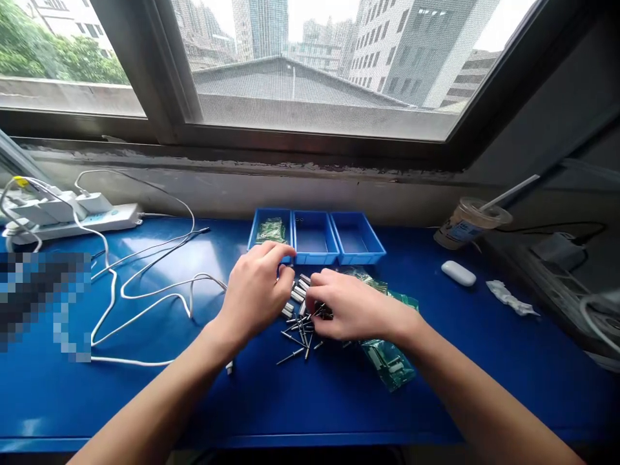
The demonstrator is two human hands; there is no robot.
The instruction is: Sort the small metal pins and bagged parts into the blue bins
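Observation:
My left hand (259, 284) is at the front edge of the left blue bin (252, 239), thumb and forefinger apart, with nothing visible between them; its other fingers are mostly hidden. My right hand (346, 303) reaches down over the pile of small metal parts, its fingers curled and thumb close to them. Whatever its fingertips hold is hidden. Thin pin-like pieces resembling blind rivets (303, 332) lie scattered below the hands. Short silvery cylinders (298, 292) lie between the hands. Under my right wrist, a green-tinted plastic bag (390, 365) contains pale parts.
The left bin contains a clear bag of small parts (272, 230). Beside it stand a middle bin (317, 257) and a right bin (361, 257). White cables (188, 303) and a power strip (116, 216) occupy the left. A drink cup (462, 226), white case (458, 273) and crumpled wrapper (511, 298) are right.

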